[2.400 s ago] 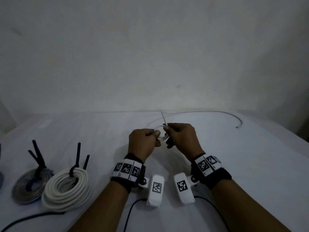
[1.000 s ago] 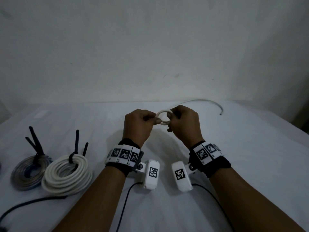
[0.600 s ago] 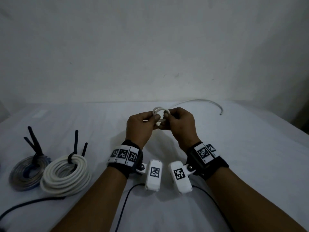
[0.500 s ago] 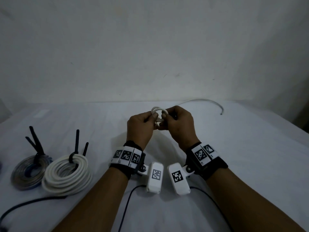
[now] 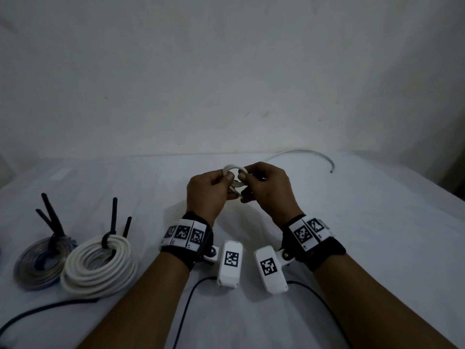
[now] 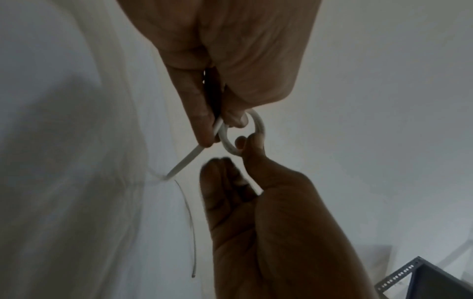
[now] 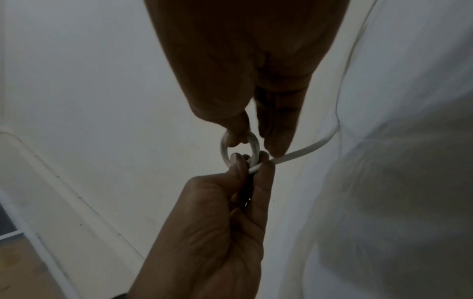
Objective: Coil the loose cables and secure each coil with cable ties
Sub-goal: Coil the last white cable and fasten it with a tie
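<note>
A thin white cable is wound into a small ring (image 5: 232,169) held above the table between both hands. My left hand (image 5: 210,190) pinches the ring and the strand leaving it between thumb and forefinger (image 6: 202,129). My right hand (image 5: 266,187) grips the ring's other side, with a fingertip hooked through it (image 7: 234,139). The ring (image 6: 259,123) shows at least two turns. The loose tail (image 5: 304,152) runs back right over the cloth to its cut end (image 5: 332,170). Something dark sits inside the left fist; I cannot tell what it is.
A white cable coil (image 5: 98,265) and a clear grey-blue coil (image 5: 37,265) lie at the left, each bound with upright black ties (image 5: 114,217). Black cords (image 5: 37,311) cross the near edge of the white cloth (image 5: 377,235). A wall stands close behind.
The single loop of a second ago has gained another turn. Both hands have lifted a little and closed in on the ring. The tail's far end has stayed in place.
</note>
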